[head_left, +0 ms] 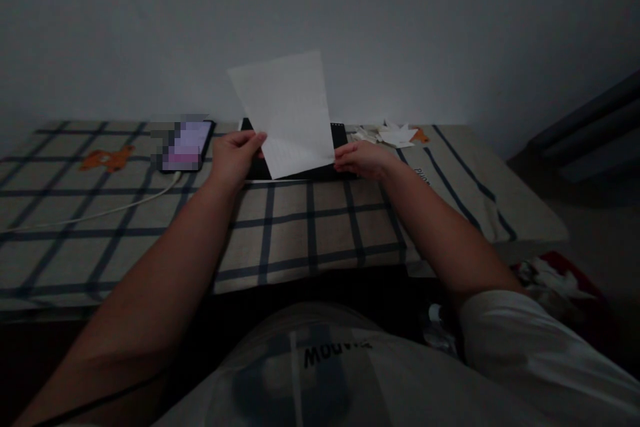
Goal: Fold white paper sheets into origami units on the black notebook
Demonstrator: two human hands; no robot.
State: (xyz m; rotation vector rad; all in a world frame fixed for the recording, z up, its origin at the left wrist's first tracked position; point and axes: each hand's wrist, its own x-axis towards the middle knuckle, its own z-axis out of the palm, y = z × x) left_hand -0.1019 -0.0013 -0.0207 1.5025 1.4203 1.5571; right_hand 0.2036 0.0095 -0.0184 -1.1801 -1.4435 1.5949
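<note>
Head view: left hand and right hand are pinching an upright white paper sheet, likely creasing if squeezed.

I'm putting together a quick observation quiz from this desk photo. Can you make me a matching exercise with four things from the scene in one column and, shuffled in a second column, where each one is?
Things:
1. sheet of white paper
2. phone
3. black notebook
4. white paper scraps

Places:
A. lying on the checked cloth, left of the left hand, with a white cable running from it
B. heaped near the wall, right of the right hand
C. held up by its lower edge between both hands
D. flat on the cloth, behind the raised sheet

Pairs: 1-C, 2-A, 3-D, 4-B
</note>
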